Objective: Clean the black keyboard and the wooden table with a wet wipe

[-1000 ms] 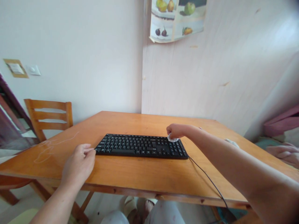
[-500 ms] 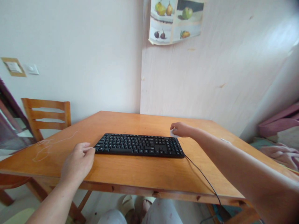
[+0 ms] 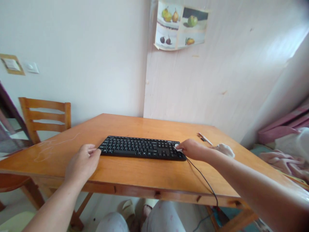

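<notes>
A black computer keyboard (image 3: 137,149) lies flat on the wooden table (image 3: 145,174). My left hand (image 3: 83,162) is closed at its left end, with thumb and fingers pinching the near corner. A small white wipe (image 3: 178,147), perhaps tissue or cloth, is bunched in the fingers of my right hand (image 3: 194,149). That hand is over the number keys at the right end, with the wipe against them. My fingers hide part of the wipe and a few keys.
The keyboard's black cable (image 3: 204,176) runs over the table's front edge. Farther right lie pens (image 3: 204,139) and a crumpled whitish cloth or tissue (image 3: 225,149). Thin white string-like lines (image 3: 45,149) show on the left. A wooden chair (image 3: 47,115) stands at the far left.
My right hand has moved from beyond the keyboard's far right corner down onto the number keys, carrying the wipe. My left hand stays at the left end. The view has shifted slightly.
</notes>
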`<move>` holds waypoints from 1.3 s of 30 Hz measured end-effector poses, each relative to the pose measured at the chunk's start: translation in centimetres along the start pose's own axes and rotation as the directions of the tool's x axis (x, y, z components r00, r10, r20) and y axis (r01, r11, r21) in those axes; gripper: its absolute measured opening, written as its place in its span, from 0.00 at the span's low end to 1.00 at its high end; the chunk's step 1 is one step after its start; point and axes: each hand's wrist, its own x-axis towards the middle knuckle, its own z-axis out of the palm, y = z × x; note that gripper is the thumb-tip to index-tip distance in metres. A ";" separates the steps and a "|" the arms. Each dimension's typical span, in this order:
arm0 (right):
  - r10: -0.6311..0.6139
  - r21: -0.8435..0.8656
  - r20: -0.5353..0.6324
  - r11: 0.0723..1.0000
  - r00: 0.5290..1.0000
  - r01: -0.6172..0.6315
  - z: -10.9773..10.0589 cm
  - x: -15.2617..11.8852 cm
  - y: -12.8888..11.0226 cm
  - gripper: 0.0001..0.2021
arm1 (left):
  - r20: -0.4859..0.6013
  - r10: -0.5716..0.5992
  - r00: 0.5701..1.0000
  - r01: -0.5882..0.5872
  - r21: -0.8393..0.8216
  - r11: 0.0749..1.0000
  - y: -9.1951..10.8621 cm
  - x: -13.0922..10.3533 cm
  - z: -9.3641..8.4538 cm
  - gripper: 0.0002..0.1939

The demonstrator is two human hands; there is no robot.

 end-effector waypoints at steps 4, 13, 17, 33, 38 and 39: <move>-0.139 0.202 -0.044 0.969 0.989 0.145 0.3 -2.5 0.3 0.14 | -0.024 0.003 1.000 -0.005 -0.065 0.998 -0.1 -0.2 0.1 0.20; 0.072 0.978 -0.170 -0.111 0.983 0.177 4.1 -4.7 -2.6 0.15 | -0.295 0.181 0.938 -0.212 -0.079 0.974 1.0 -1.5 -0.6 0.20; 0.047 0.911 -0.187 -0.366 0.981 0.191 5.5 -4.4 -6.0 0.15 | -0.249 0.228 0.941 -0.298 -0.300 0.906 4.0 -5.2 0.1 0.18; -0.021 0.844 -0.257 -0.492 0.966 0.214 7.7 -5.2 -16.1 0.14 | -0.199 0.515 0.834 -0.529 -0.553 0.644 9.6 -18.0 3.9 0.33; -0.131 0.868 -0.262 -0.465 0.956 0.174 8.2 -5.9 -17.2 0.11 | -0.169 0.515 0.840 -0.516 -0.542 0.663 9.0 -18.0 5.4 0.33; -0.140 0.872 -0.272 -0.455 0.952 0.182 8.3 -6.0 -17.3 0.10 | -0.178 0.512 0.840 -0.519 -0.539 0.664 8.8 -17.9 5.6 0.32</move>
